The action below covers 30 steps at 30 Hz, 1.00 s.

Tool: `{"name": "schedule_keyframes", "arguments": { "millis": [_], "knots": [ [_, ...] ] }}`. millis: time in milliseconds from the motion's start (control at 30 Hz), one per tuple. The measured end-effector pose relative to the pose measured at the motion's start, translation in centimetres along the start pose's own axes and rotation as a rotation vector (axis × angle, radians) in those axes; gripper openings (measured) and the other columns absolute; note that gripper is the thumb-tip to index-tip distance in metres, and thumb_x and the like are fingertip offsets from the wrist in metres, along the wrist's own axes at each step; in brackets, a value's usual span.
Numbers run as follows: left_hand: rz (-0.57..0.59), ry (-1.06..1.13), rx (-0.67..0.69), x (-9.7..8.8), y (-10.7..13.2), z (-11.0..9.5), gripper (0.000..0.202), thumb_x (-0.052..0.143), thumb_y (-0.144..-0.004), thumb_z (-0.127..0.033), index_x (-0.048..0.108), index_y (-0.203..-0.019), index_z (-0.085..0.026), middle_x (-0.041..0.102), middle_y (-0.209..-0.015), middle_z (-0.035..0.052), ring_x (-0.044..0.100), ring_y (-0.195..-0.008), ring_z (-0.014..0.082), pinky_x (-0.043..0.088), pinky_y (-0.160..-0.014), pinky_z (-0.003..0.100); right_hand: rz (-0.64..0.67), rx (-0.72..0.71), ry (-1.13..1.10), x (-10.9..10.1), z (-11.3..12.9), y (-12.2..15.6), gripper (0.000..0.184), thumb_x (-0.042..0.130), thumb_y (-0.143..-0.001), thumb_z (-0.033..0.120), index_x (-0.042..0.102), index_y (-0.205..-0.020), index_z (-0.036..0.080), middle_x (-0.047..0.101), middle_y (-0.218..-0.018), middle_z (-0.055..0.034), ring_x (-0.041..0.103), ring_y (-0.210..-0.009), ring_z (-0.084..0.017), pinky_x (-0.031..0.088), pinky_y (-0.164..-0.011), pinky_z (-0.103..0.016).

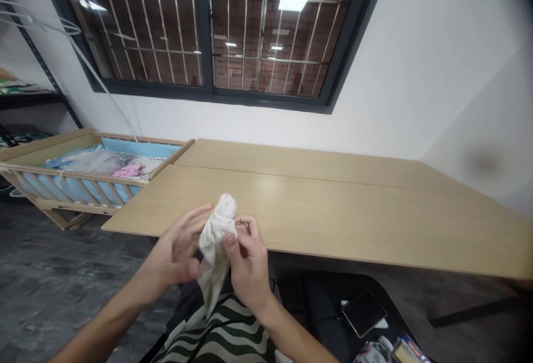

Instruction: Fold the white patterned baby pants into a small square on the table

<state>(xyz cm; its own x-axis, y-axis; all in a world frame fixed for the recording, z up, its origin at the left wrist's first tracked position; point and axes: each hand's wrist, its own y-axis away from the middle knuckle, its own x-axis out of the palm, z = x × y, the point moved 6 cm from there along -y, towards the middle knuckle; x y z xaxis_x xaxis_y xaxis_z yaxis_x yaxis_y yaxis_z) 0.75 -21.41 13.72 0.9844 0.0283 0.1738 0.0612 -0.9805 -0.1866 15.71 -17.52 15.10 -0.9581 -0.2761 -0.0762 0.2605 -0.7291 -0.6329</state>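
A crumpled white cloth [219, 230], bunched at the top and hanging narrow below, is held up in front of the table's near edge. Its exact kind is hard to make out. My right hand [250, 257] pinches it from the right, thumb in front and fingers curled behind. On the other side, my left hand [179, 249] has its fingers apart, with the fingertips close to the cloth's left edge. Whether they touch it I cannot tell. The cloth's lower end hangs above my lap.
A light wooden table [333, 213] spans the front, below a barred window [266, 35]. At left stands a wooden crib [95, 180] with cloths inside. On a black chair [320, 296] at lower right lie a phone [363, 313] and a plastic bottle [375, 350].
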Motion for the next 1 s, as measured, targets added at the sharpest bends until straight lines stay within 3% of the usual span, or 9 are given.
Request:
{"name": "schedule_keyframes", "arguments": {
  "millis": [167,267,367,433,500,633,800,933,1000],
  "knots": [
    [-0.113,-0.071,-0.067,1.0,-1.5,0.9,0.091,0.090,-0.070,-0.046,0.049,-0.146,-0.019,0.068,-0.130,0.0154,0.067,-0.118,0.0319,0.060,-0.094,0.038,-0.105,0.196,-0.162,-1.2,-2.7,-0.5,0.047,0.051,-0.100,0.056,0.065,-0.077,0.018,0.061,-0.084,-0.0056,0.060,-0.081,-0.018,0.053,-0.076,-0.030],
    [-0.221,0.014,-0.075,-1.1,-2.8,0.7,0.081,0.089,-0.072,-0.045,0.056,-0.140,-0.015,0.077,-0.103,0.0104,0.075,-0.088,0.0238,0.064,-0.075,0.030,-0.361,0.343,-0.330,-4.1,-4.7,-0.9,0.046,0.054,-0.097,0.062,0.067,-0.089,0.019,0.066,-0.081,-0.0038,0.063,-0.076,-0.018,0.052,-0.071,-0.029],
    [-0.344,0.017,-0.067,-3.9,-3.6,0.2,0.068,0.091,-0.070,-0.045,0.067,-0.125,-0.013,0.078,-0.088,0.0073,0.070,-0.061,0.0131,0.057,-0.053,0.018,-0.522,0.372,-0.429,-7.1,-5.7,-2.1,0.044,0.061,-0.092,0.063,0.067,-0.094,0.019,0.070,-0.089,-0.0060,0.066,-0.081,-0.020,0.054,-0.073,-0.032],
    [-0.379,0.032,-0.070,-5.0,-4.0,-0.1,0.063,0.093,-0.068,-0.045,0.071,-0.117,-0.013,0.078,-0.090,0.0079,0.071,-0.063,0.0121,0.056,-0.054,0.015,-0.553,0.357,-0.447,-8.4,-6.1,-2.9,0.041,0.065,-0.091,0.060,0.067,-0.091,0.019,0.070,-0.089,-0.0066,0.067,-0.082,-0.020,0.054,-0.074,-0.032],
    [-0.375,0.041,-0.065,-5.2,-4.3,-0.4,0.060,0.093,-0.067,-0.045,0.071,-0.113,-0.013,0.079,-0.098,0.0105,0.076,-0.081,0.0168,0.062,-0.071,0.018,-0.575,0.342,-0.447,-9.1,-6.4,-3.3,0.040,0.066,-0.090,0.059,0.066,-0.088,0.019,0.069,-0.086,-0.0056,0.066,-0.078,-0.019,0.054,-0.071,-0.030],
    [-0.170,-0.094,0.009,-2.8,-5.4,0.1,0.065,0.079,-0.080,-0.060,0.063,-0.124,-0.014,0.072,-0.124,0.0186,0.070,-0.116,0.0289,0.058,-0.102,0.041,-0.598,0.346,-0.430,-8.6,-6.4,-3.2,0.042,0.066,-0.089,0.060,0.063,-0.085,0.019,0.062,-0.073,-0.0002,0.059,-0.063,-0.013,0.049,-0.060,-0.025],
    [0.279,-0.367,0.035,3.3,-5.7,4.9,0.094,0.083,-0.074,-0.062,0.043,-0.150,-0.023,0.044,-0.157,0.0184,0.044,-0.145,0.0340,0.039,-0.119,0.052,-0.449,0.336,-0.289,-7.6,-4.5,-3.7,0.048,0.065,-0.089,0.065,0.059,-0.079,0.019,0.054,-0.064,0.0027,0.047,-0.052,-0.010,0.039,-0.049,-0.022],
    [0.220,-0.414,0.025,4.4,-7.2,7.6,0.109,0.086,-0.073,-0.058,0.027,-0.158,-0.023,0.028,-0.165,0.0191,0.030,-0.152,0.0344,0.029,-0.123,0.053,-0.352,0.230,-0.212,-8.9,-2.3,-4.3,0.051,0.064,-0.089,0.066,0.056,-0.072,0.019,0.050,-0.063,0.0030,0.042,-0.052,-0.009,0.036,-0.048,-0.022],
    [0.237,-0.327,0.020,4.3,-8.4,8.2,0.110,0.085,-0.071,-0.061,0.030,-0.158,-0.022,0.028,-0.165,0.0195,0.032,-0.151,0.0360,0.032,-0.121,0.052,-0.334,0.181,-0.200,-10.0,-1.5,-4.6,0.052,0.066,-0.087,0.067,0.055,-0.071,0.019,0.049,-0.063,0.0030,0.041,-0.053,-0.009,0.035,-0.048,-0.022]
  ]
}}
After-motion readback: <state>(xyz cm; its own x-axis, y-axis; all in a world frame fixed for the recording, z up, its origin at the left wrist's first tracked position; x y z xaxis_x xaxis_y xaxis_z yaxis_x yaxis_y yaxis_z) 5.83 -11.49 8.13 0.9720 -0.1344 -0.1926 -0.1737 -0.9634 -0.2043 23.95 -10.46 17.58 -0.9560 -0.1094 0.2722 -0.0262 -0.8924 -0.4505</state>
